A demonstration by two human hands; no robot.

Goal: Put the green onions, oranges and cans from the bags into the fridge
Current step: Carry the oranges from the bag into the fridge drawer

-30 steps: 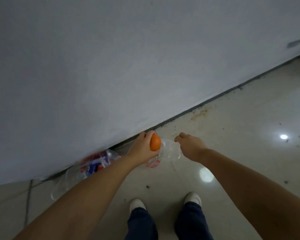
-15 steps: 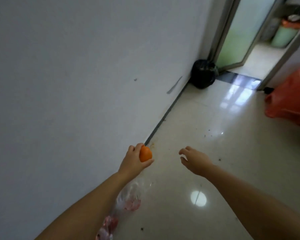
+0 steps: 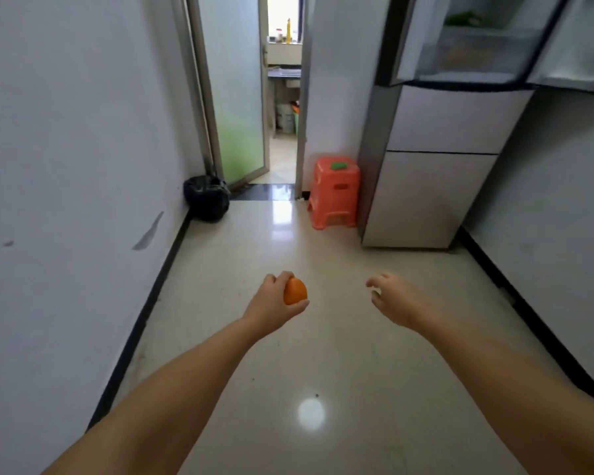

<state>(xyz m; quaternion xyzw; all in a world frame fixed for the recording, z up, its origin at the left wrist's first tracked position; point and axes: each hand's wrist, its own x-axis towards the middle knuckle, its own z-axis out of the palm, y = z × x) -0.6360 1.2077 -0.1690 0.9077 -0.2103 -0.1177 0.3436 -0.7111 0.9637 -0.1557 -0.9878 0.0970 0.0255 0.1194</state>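
Observation:
My left hand (image 3: 271, 303) is held out in front of me, closed around an orange (image 3: 294, 292). My right hand (image 3: 393, 298) hovers beside it at the same height, empty, with its fingers loosely curled and apart. The silver fridge (image 3: 436, 159) stands ahead on the right, against the wall. Its upper compartment (image 3: 474, 42) is open, with something green on a shelf inside. The bags are out of view.
An orange plastic stool (image 3: 335, 193) stands left of the fridge. A black bag (image 3: 206, 198) lies in the far left corner by a frosted glass door (image 3: 240, 97). White walls line both sides of the tiled floor (image 3: 316, 354).
The view has swung up and right from the bags by the wall to the corridor and fridge. My left hand kept the orange; my right hand let go of the clear bag.

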